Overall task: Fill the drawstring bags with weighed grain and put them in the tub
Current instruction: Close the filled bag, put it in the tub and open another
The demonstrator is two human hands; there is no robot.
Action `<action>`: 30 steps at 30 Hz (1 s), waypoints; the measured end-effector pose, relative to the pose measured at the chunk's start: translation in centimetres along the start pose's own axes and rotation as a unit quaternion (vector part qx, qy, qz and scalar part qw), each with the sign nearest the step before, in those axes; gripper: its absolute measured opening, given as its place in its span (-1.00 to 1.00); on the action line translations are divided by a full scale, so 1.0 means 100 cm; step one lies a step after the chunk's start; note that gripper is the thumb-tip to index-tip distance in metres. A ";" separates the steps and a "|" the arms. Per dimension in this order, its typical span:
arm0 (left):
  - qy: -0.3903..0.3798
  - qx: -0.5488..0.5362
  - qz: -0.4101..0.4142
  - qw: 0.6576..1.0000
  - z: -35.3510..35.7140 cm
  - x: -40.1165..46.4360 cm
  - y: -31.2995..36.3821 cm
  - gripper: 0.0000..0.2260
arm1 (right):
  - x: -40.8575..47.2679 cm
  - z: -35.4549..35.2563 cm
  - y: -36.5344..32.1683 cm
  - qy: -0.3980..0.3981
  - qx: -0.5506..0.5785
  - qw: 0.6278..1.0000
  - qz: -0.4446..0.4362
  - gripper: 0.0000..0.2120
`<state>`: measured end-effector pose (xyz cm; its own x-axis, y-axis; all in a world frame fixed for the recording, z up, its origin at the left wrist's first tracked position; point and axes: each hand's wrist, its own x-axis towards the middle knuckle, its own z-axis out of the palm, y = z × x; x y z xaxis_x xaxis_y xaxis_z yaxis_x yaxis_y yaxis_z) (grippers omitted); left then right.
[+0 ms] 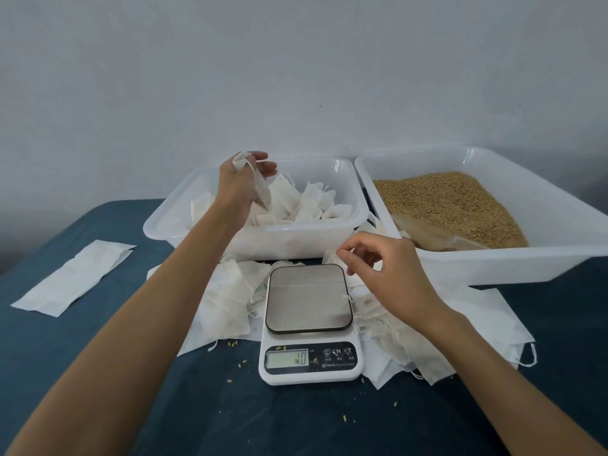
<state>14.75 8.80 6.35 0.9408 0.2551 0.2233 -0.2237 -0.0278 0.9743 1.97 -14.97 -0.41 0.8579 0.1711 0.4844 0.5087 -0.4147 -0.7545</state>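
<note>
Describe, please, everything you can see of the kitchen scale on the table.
The kitchen scale is a small white plastic unit with a square, brushed-metal weighing plate rimmed in dark trim. The plate is bare. Below it sit a lit LCD display showing digits that look like 10, and a dark button panel. It lies flat on the blue cloth, amid empty white bags, with stray grains on and around it. A bag string lies over its right edge. The right hand hovers just beside it.

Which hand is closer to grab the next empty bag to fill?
Probably the right hand. It hovers beside the scale, just above the loose empty bags on the table, with fingers curled. The left hand is busy over the left tub, holding a bag.
</note>
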 end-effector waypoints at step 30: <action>-0.200 0.295 0.219 0.908 0.066 -0.142 -0.065 -0.94 | 0.006 -0.023 -0.008 0.068 0.091 0.993 -0.016 -0.92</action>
<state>4.47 -1.00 -2.91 0.8379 -0.2730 0.4726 -0.5347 -0.5847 0.6101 1.89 -16.61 1.45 0.8301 0.0543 0.5550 0.5502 -0.2413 -0.7994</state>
